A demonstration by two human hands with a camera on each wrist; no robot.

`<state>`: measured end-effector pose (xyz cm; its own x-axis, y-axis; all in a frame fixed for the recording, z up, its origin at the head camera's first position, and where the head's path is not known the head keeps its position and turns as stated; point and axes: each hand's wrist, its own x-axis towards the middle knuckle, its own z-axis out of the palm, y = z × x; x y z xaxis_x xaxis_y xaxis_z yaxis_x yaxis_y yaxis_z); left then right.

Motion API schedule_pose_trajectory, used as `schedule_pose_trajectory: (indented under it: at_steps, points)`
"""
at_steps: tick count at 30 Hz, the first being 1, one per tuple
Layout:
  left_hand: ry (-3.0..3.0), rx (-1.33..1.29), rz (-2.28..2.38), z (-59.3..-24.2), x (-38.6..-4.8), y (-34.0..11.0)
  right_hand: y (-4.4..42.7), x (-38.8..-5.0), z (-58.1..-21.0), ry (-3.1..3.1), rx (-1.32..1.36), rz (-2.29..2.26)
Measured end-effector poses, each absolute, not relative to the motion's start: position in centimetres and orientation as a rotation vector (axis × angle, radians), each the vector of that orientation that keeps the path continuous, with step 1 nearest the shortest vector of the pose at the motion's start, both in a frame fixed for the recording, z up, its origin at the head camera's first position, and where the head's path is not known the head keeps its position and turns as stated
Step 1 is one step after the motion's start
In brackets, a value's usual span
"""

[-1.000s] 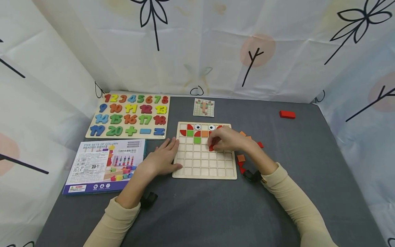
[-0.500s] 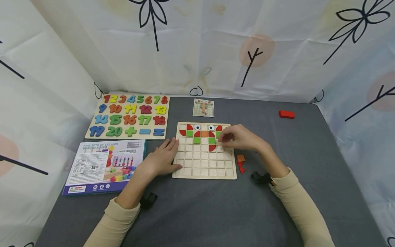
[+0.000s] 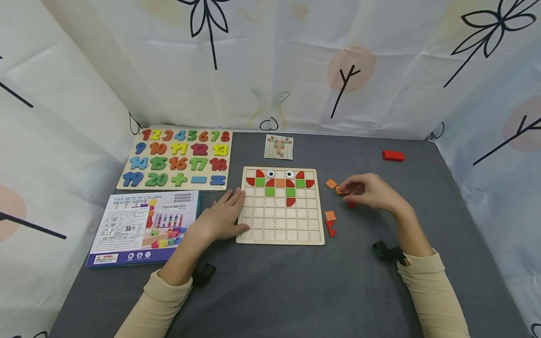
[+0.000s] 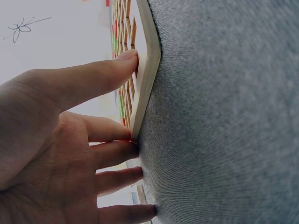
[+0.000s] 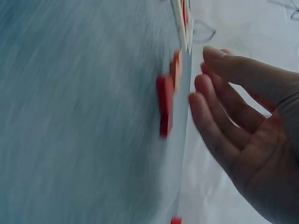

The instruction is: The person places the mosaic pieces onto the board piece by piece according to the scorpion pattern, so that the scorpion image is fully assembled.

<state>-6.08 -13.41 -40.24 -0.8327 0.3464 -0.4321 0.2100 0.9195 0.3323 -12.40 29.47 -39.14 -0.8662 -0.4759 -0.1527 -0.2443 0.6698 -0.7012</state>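
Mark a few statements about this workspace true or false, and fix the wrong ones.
The left grip touches the pale wooden grid board. True.
The right grip holds the red rectangular block. False: the block lies apart from it, farther back.
The small square printed card lies beyond the board. True.
Every orange square piece sits in the board. False: some lie loose on the dark grey table.
Two round eye-patterned pieces sit in the board's top row. True.

Table [image 3: 448,202]. Open lanes: between the forearms [image 3: 433,291], toward the near edge; along the right edge; along the far edge, from card [image 3: 278,147] to red block [image 3: 393,156]. Obstacles: number board [image 3: 188,172], far left corner; box [image 3: 143,228], left edge; grid board [image 3: 279,224], centre, left hand [image 3: 221,218] against its left side; loose pieces [image 3: 330,216] right of it, right hand [image 3: 368,191] at the farther ones.
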Motion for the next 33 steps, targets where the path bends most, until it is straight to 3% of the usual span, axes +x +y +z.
schedule_pose_trajectory:
  at_steps: [10, 33]
  points:
    - [2.583, 0.402, 0.365, -40.2, -6.1, -13.4, 32.7, -12.4, -40.1, 2.647, -0.542, -0.874]
    - [2.576, 0.394, 0.375, -40.1, -6.0, -13.4, 32.6, -12.5, -40.1, 2.709, -0.494, -0.887]
